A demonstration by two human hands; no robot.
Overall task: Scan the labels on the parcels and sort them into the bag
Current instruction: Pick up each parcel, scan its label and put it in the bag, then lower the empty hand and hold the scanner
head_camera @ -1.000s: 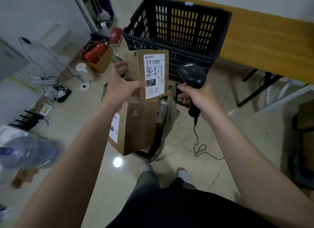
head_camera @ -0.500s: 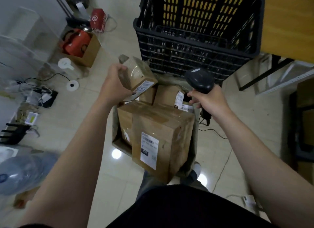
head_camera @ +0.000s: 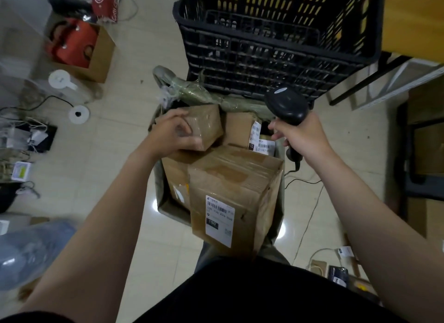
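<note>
My left hand (head_camera: 174,134) grips a small taped cardboard parcel (head_camera: 206,125), which sits low on top of the other boxes in the open olive bag (head_camera: 192,89). A large brown parcel (head_camera: 235,195) with a white label stands at the bag's near side. Two more labelled parcels (head_camera: 242,130) lie behind it. My right hand (head_camera: 302,135) holds the black barcode scanner (head_camera: 287,105) by its handle, just right of the bag, with its cable trailing to the floor.
A black plastic crate (head_camera: 276,43) stands right behind the bag, with a yellow table (head_camera: 413,17) beyond it. On the left floor are a cardboard box with a red item (head_camera: 79,46), cables and a water bottle (head_camera: 31,248). Dark shelving (head_camera: 422,154) stands at the right.
My left hand has turned the small parcel from upright, label facing me, and lowered it onto the boxes in the bag. The view has tilted down. The scanner hand stays beside the bag.
</note>
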